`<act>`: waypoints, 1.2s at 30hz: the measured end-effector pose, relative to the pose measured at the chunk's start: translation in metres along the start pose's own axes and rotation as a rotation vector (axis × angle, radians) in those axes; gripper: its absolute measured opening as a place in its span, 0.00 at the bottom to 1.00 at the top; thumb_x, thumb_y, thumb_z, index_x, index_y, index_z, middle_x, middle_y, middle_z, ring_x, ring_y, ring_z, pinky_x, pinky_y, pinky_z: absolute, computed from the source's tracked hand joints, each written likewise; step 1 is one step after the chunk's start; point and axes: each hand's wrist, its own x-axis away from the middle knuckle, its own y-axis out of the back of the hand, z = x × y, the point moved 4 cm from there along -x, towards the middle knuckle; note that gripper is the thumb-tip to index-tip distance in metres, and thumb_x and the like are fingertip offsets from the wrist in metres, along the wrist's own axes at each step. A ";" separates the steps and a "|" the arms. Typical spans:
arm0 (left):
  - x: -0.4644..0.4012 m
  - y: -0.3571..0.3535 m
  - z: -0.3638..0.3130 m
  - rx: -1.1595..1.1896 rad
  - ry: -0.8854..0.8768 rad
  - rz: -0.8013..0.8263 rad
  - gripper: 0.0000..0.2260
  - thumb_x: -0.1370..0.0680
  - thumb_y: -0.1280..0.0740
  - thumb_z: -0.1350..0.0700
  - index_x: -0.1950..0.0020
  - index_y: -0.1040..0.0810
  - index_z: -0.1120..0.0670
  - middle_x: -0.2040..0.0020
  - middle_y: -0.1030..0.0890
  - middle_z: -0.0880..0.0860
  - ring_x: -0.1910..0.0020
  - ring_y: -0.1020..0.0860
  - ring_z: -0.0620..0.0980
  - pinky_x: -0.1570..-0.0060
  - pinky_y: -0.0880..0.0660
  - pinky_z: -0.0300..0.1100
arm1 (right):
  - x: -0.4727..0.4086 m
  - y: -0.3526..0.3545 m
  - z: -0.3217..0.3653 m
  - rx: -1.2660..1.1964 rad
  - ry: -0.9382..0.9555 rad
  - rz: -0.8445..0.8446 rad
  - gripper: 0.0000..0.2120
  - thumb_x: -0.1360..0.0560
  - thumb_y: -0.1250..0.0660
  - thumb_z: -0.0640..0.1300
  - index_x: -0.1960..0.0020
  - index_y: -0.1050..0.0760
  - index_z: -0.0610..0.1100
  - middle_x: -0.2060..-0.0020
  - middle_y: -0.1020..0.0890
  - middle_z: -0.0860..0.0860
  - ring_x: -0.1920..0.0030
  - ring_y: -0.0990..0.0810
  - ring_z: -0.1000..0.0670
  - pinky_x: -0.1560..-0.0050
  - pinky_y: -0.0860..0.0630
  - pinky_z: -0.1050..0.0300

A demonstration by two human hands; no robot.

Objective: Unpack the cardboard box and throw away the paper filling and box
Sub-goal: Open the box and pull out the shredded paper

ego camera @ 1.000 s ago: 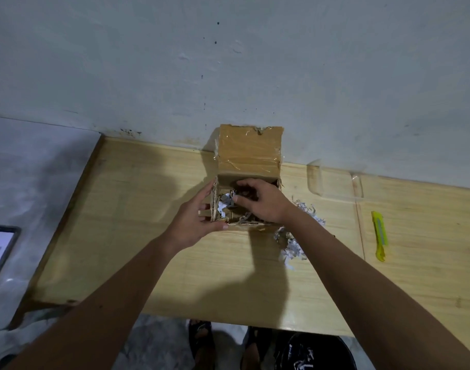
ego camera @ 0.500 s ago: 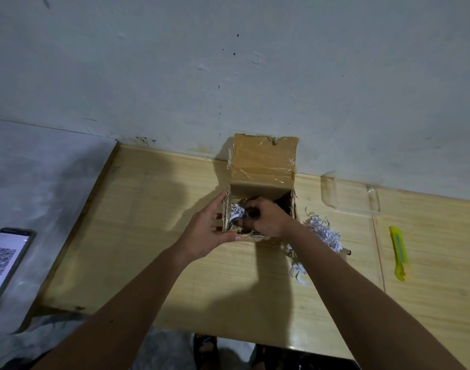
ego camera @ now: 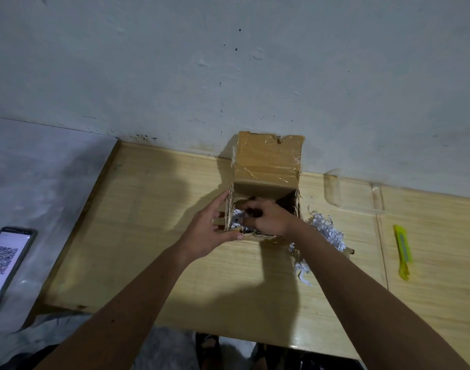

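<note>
Head view, the only one: cardboard box [ego camera: 266,182] sits on the wooden surface [ego camera: 148,236] at its far edge, against the wall, lid flap [ego camera: 268,156] standing up, taped and glossy. Left hand [ego camera: 210,231] is clamped on the box's near-left corner, thumb along the near rim, fingers on the left wall. Right hand [ego camera: 271,217] is down inside the opening with its fingers [ego camera: 251,209] curled; grip looks closed on something, but whether that's filling or the packed item, can't tell, it's dark in there. Some white shredded paper filling [ego camera: 238,221] shows at the left inside. A loose pile of shredded paper [ego camera: 326,233] lies on the surface just right of the box. Yellow cutter [ego camera: 403,252] further right, well apart. Phone [ego camera: 7,263] on the grey ledge at far left.

Handling, my read: filling is light, springy, sheds strands, so take it in bunched handfuls, not pinches. Box looks light and fairly stiff but with ragged cut edges; hold it by the walls or a corner, not the taped flap, which is likely slick.
</note>
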 end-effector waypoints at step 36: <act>0.003 -0.005 0.002 -0.035 -0.012 -0.014 0.49 0.32 0.17 0.59 0.18 0.40 0.40 0.29 0.24 0.43 0.35 0.23 0.35 0.42 0.19 0.40 | -0.020 -0.017 -0.011 -0.259 0.136 0.190 0.13 0.28 0.25 0.30 0.46 0.18 0.41 0.53 0.15 0.51 0.51 0.18 0.52 0.41 0.21 0.50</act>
